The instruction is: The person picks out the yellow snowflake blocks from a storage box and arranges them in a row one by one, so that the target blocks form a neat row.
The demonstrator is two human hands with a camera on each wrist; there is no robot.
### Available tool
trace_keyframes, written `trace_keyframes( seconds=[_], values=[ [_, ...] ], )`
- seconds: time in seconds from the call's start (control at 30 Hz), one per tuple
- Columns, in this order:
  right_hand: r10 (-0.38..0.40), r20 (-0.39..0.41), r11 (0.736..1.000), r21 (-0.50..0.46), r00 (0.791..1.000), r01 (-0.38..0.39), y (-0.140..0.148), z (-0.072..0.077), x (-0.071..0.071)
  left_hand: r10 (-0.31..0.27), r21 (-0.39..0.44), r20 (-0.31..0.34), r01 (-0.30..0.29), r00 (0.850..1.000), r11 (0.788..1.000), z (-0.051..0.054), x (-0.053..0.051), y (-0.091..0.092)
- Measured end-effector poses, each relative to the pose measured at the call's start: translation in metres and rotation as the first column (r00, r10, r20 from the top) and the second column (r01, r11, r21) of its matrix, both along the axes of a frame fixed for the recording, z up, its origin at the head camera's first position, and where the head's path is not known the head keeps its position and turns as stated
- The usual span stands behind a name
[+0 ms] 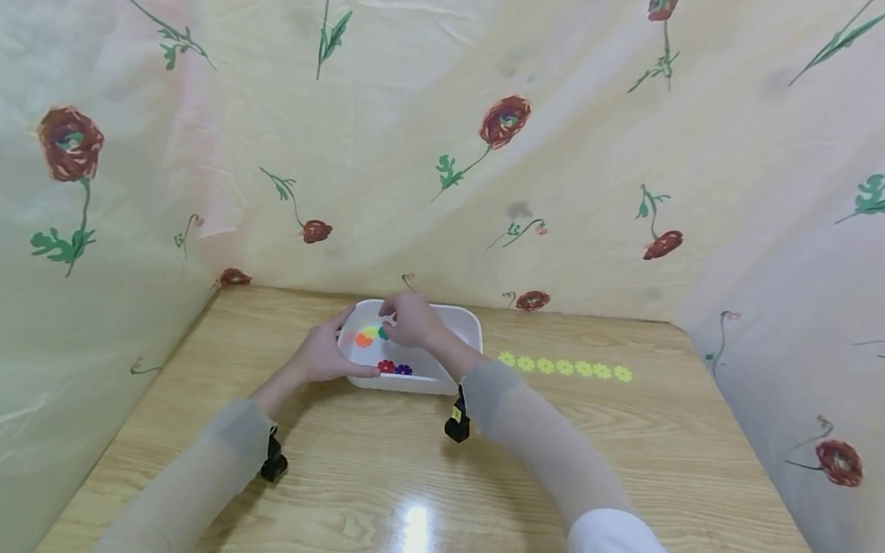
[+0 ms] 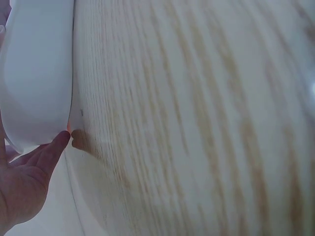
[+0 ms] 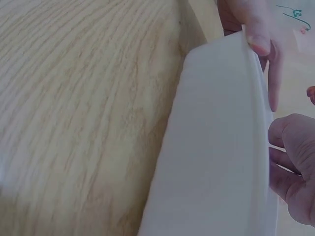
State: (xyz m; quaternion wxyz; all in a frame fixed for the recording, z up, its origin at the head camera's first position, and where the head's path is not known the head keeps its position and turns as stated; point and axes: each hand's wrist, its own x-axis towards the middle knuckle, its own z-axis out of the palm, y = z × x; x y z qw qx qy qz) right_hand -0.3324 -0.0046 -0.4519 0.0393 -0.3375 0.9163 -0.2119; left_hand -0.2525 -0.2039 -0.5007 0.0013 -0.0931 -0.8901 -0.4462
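Observation:
A white plastic tray (image 1: 414, 384) stands at the far side of the wooden table. My left hand (image 1: 323, 355) grips its left end, the thumb along the front rim and the fingers around the side; the left wrist view shows this hand (image 2: 29, 184) against the tray's outer wall. Over the tray, my right hand (image 1: 412, 319) reaches down with bent fingers, thumb and index finger apart. A green piece (image 1: 383, 333) is close to its fingertips. Also inside are an orange piece (image 1: 364, 340), a yellow piece (image 1: 371, 331), a red flower (image 1: 386, 366) and a purple flower (image 1: 403, 370).
To the right of the tray, several yellow flower pieces (image 1: 564, 367) lie in a row on the table (image 1: 372, 473). Flower-patterned cloth (image 1: 389, 140) hangs behind and at both sides. A black wrist camera (image 1: 458, 423) hangs under the right wrist, near the tray's front.

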Motion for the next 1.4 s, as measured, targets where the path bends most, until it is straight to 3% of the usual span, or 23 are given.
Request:
trace_keyframes(
  seconds=[0.33, 0.7, 0.9, 1.13, 1.4],
  values=[
    [0.023, -0.013, 0.998, 0.06, 1.0, -0.023, -0.016, -0.015, 0.003, -0.008, 0.009, -0.03, 0.008, 1.0, 1.0, -0.001, -0.001, 0.0],
    [0.017, 0.065, 0.998, 0.058, 0.998, -0.021, -0.023, -0.023, 0.009, -0.009, -0.036, -0.014, 0.009, 1.0, 0.999, 0.002, 0.002, 0.002],
    [0.031, 0.04, 0.996, 0.086, 0.999, -0.034, -0.025, -0.025, 0.009, -0.005, -0.018, -0.013, 0.005, 1.0, 1.0, 0.004, 0.002, 0.004],
    [0.112, -0.01, 0.982, 0.154, 0.994, -0.109, -0.031, -0.024, 0.01, -0.005, -0.032, -0.026, 0.004, 1.0, 0.999, 0.003, 0.0, 0.002],
    [0.129, -0.042, 0.972, 0.202, 0.991, -0.118, -0.035, -0.026, 0.009, 0.003, -0.028, -0.025, -0.003, 1.0, 1.0, 0.003, -0.001, 0.0]
  ],
)
